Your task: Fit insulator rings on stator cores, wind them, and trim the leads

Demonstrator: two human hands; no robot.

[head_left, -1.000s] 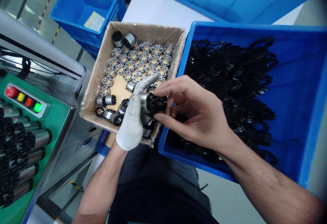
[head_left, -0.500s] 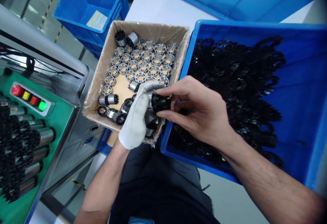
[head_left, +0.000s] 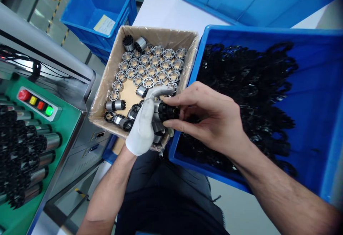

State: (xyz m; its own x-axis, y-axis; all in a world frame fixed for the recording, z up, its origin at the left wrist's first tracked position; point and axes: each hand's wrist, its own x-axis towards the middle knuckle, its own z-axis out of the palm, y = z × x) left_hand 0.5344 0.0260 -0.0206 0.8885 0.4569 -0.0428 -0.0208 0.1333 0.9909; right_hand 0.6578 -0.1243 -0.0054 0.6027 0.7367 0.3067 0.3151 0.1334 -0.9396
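My left hand, in a white glove, is closed around a slotted metal core above the near right part of a lined cardboard box. Bare, my right hand pinches a black toothed plastic end cap between thumb and fingertips. The cap sits against the right end of the core; whether it is fully seated I cannot tell. Several bare slotted metal cores stand in rows inside the box. Other cores with black caps lie near its front and back corners.
On the right, a blue bin holds a heap of black plastic caps. A green surface at left carries capped metal cylinders and a button panel. Another blue bin stands behind the box.
The view has shifted slightly, so the surroundings sit a little lower and farther right. Both hands keep their hold on the core and cap, nearly in the same place.
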